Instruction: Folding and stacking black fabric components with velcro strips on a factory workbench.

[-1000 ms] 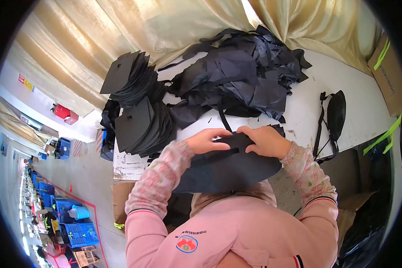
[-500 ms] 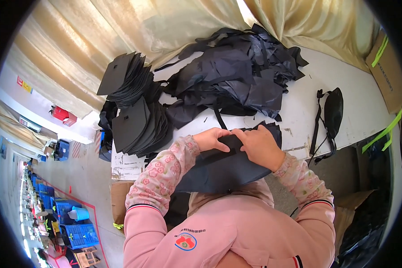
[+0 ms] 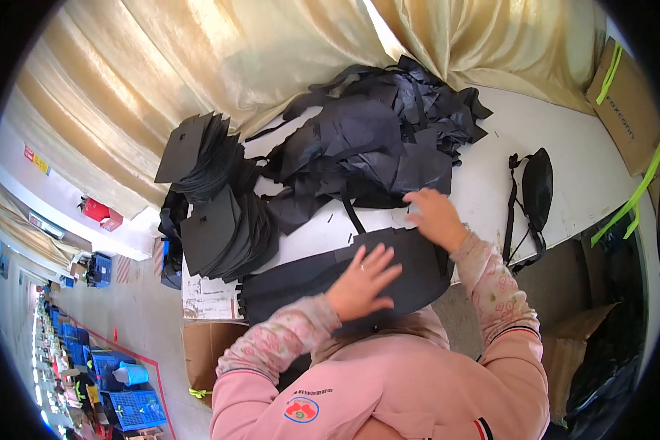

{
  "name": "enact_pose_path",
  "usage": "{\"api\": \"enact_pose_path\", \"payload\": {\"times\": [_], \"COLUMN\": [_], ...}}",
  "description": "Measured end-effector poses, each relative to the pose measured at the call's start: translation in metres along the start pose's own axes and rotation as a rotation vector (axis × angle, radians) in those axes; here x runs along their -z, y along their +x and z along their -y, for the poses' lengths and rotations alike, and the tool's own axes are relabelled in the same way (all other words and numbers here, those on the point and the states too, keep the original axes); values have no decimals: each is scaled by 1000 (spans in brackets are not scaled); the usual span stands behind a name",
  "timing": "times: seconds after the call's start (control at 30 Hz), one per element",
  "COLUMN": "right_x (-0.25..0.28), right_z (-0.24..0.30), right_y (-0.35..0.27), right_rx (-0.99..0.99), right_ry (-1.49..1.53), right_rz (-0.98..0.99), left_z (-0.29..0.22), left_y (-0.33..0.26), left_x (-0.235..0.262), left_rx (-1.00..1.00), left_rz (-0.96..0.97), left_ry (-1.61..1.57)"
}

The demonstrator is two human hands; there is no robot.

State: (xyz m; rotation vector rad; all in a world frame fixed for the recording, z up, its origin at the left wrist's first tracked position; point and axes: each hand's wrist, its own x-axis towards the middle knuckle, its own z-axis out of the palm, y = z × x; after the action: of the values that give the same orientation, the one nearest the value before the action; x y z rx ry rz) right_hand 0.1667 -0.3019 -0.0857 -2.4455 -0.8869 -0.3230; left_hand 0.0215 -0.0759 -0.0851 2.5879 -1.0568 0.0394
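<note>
Black flat panels (image 3: 416, 273) lie along the front edge of the white table (image 3: 565, 139), close against my body. Over their middle is my left hand (image 3: 361, 284), fingers spread and holding nothing; whether it touches the panel I cannot tell. My right hand (image 3: 436, 220) is at the panels' far right edge, its fingers apart and nothing in them. Just beyond that hand rises a loose heap of thin black fabric pieces (image 3: 363, 136) with straps. Two stacks of stiff black panels stand to the left, a nearer one (image 3: 216, 235) and a farther one (image 3: 187, 158).
A black pouch (image 3: 537, 183) with a strap rests at the table's right side. Gold curtains (image 3: 220, 51) hang behind the table. One cardboard box (image 3: 623, 117) stands at the right, another (image 3: 209, 348) below the left corner. Blue crates (image 3: 133, 411) are on the floor farther left.
Both hands have let go of the slotted black panel they were pinching and have opened. My left hand has come nearer my body; my right has moved outward and away. The panel now lies flatter.
</note>
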Motion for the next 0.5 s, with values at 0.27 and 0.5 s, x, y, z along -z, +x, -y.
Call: {"api": "enact_pose_path", "payload": {"times": [0.27, 0.5], "right_x": [-45, -84], "right_z": [-74, -71], "right_y": [53, 85], "right_rx": [-700, -994], "right_ry": [757, 1102], "right_rz": [149, 34], "left_z": [3, 9], "left_y": [-28, -28], "left_x": [-46, -40], "left_rx": [65, 106], "left_rz": [142, 15], "left_ry": [-15, -274]}}
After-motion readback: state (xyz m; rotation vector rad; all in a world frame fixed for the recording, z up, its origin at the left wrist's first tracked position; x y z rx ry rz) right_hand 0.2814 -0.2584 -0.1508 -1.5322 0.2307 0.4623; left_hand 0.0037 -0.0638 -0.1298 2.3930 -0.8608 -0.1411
